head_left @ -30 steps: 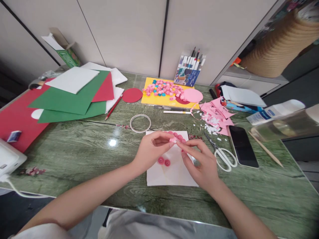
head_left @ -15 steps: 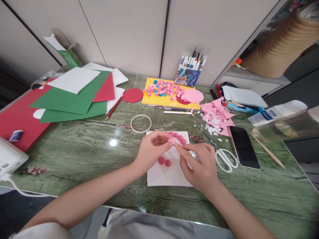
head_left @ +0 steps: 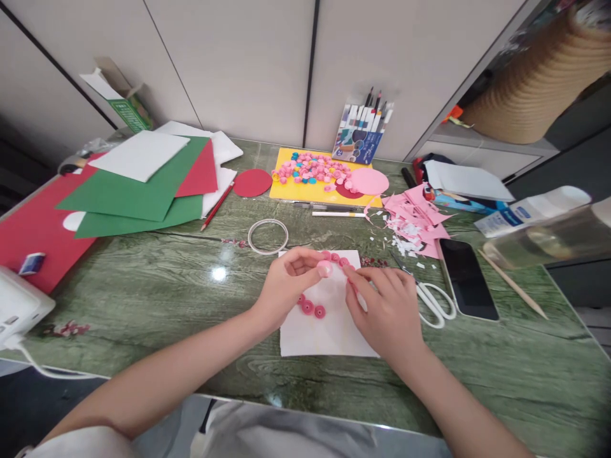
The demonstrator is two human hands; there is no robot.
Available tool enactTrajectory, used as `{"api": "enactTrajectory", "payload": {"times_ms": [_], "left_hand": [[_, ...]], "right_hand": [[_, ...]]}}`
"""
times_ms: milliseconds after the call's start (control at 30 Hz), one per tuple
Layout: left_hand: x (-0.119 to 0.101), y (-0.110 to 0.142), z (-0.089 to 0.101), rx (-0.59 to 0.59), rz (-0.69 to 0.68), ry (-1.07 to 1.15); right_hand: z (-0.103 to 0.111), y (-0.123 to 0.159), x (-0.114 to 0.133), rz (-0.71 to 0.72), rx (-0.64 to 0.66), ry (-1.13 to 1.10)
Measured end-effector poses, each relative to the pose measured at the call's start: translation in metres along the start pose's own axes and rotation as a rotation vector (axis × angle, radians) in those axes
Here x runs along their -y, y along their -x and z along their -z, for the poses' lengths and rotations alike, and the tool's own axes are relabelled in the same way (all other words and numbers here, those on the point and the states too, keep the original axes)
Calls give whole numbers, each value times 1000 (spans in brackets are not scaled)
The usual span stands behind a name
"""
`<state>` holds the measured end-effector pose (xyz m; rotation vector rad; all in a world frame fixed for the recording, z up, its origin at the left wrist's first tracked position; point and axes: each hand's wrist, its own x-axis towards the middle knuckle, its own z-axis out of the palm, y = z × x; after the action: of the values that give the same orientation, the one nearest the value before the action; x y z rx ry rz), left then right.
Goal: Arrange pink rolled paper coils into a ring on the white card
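Between the thumb and fingers of my left hand [head_left: 291, 280] is a small pink paper coil [head_left: 325, 268], held just above a white sheet [head_left: 324, 340]. To its right, my right hand [head_left: 384, 308] has thumb and index fingertip together over the sheet's upper right; what they pinch, if anything, I cannot make out. Several pink coils [head_left: 335, 257] lie in a curved row along the sheet's top, partly covered by my fingers. Lower down on the sheet rests a short row of darker pink coils [head_left: 308, 308], its left end close under my left hand.
Behind the sheet lie a roll of tape [head_left: 268, 236] and a yellow card [head_left: 281, 191] bearing many loose coils. Scissors [head_left: 436, 305], a phone [head_left: 468, 278] and pink paper scraps [head_left: 415, 216] are at right. Coloured sheets [head_left: 128, 187] and a red pencil [head_left: 217, 206] lie at left.
My right fingertips have moved away from the pink coil, rightward toward the top-right coils. The left hand has shifted slightly left, still holding its coil, and more of the lower row shows.
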<state>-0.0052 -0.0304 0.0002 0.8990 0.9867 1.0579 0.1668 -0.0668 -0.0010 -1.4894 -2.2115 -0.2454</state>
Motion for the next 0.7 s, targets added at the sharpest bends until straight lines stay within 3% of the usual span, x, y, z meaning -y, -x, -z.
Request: {"api": "enactTrajectory", "payload": {"times_ms": [267,467,700], "left_hand": [[-2,2,0,145,124,177],[-3,0,0,128,67,101],[-11,2,5,387,65,-15]], "right_hand": [[-4,-2,-4,-5,31,-16],[-6,-1,-7,-7,36,2],[-5,-1,-8,-14,53,-25]]}}
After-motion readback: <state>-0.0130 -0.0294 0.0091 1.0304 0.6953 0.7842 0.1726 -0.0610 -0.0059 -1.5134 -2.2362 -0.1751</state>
